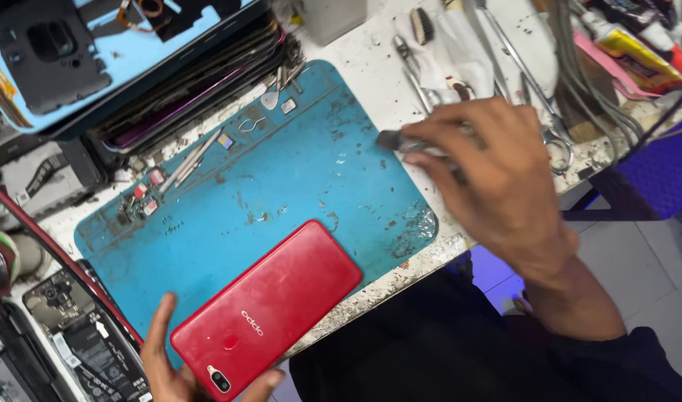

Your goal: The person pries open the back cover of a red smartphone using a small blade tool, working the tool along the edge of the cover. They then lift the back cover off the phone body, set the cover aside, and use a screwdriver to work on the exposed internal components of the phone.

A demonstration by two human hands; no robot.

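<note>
Down at the near edge of the blue mat (296, 179), the left hand (179, 370) cups the lower end of a red phone (270, 305) lying back-up, thumb and fingers around its corner. Farther right, the right hand (497, 179) pinches a small dark-tipped tool (400, 140) over the mat's edge, well apart from the phone.

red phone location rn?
Head view, lower centre: the red phone lies back-up on the near edge of the blue mat, its lower end gripped by the left hand.
</note>
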